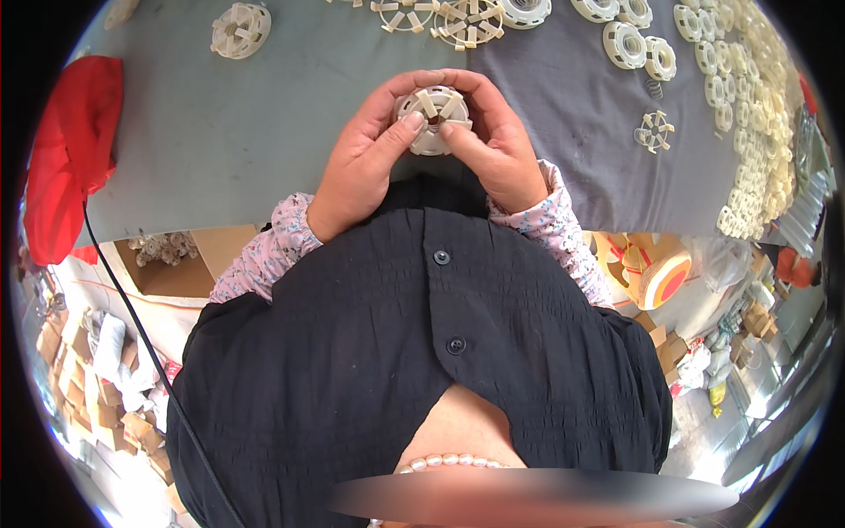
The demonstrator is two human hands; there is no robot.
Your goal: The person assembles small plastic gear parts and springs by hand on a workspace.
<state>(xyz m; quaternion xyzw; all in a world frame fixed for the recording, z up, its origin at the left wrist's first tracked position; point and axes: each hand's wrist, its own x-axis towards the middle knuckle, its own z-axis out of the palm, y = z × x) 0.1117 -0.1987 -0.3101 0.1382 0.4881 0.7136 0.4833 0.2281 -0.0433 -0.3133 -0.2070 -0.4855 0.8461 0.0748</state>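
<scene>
Between both hands is a round, off-white plastic spoked part [431,145], held near the table's front edge. My left hand [374,141] curls round its left side, thumb pressed on the top face. My right hand [493,145] wraps the other side, its thumb also on the face near the centre hole. The fingertips behind the part are partly hidden. Nearest beyond the hands lie a loose spoked ring [469,22] and a white ring [525,9]. Off to the right, a small spoked piece [656,131] lies with a coil spring beside it.
A grey cloth [238,132] covers the table. One round assembly [240,32] lies far left; paired white rings [625,46] sit far right. Many small white parts [748,132] pile along the right edge. Red fabric [75,150] hangs at left, above an open cardboard box [211,255].
</scene>
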